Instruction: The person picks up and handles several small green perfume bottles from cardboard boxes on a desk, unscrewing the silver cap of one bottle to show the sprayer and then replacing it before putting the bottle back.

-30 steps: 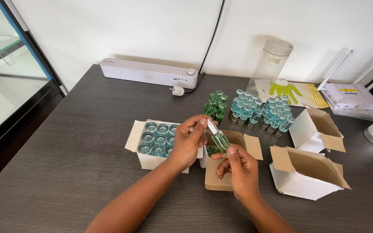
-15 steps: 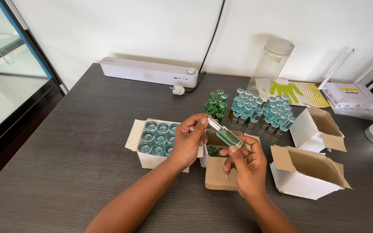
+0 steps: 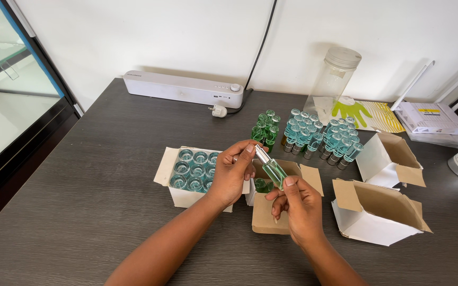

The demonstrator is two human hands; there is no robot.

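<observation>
- Between my two hands, above an open cardboard box (image 3: 271,209), I hold a small glass vial (image 3: 273,172) of pale green liquid, tilted, silver neck up-left.
- My right hand (image 3: 298,209) pinches its lower end with fingertips; my left hand (image 3: 232,172) curls closed at the neck, thumb touching the metal top.
- With so light a pinch, I judge the vial could slip and drop onto the green vials (image 3: 261,184) already in the box, or spill if the top sits loose.
- Just left, a white box (image 3: 186,172) is full of blue-capped vials; two empty boxes (image 3: 377,209) lie right.
- Beyond, standing vials (image 3: 306,137) cluster close enough to topple.
- Dark wood-grain table (image 3: 80,201), white wall, white speaker bar (image 3: 182,89), glass jar (image 3: 332,79), glass cabinet at left.
</observation>
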